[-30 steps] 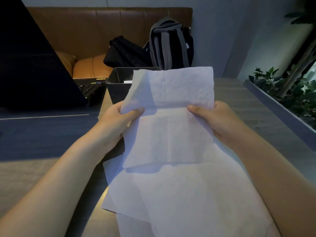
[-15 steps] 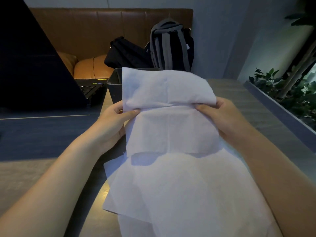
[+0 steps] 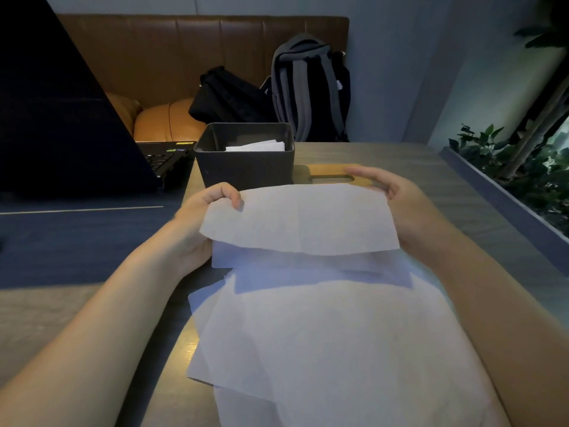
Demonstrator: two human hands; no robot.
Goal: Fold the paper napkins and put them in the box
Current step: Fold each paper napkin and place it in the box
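Grey wooden counter [image 3: 385,158]. Loose pile of white paper napkins [image 3: 332,340] on it. Dark box [image 3: 246,167] beyond, folded napkins [image 3: 257,146] inside. Folded napkin [image 3: 301,220] above the pile, left hand [image 3: 203,217] fingers [image 3: 228,194] pinching one end, right hand [image 3: 403,204] gripping the other.

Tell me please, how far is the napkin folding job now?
Done: white folded napkins already lie in the dark box. In hand: the left hand and right hand hold one folded napkin by its ends. Left: a pile of unfolded napkins on the table.
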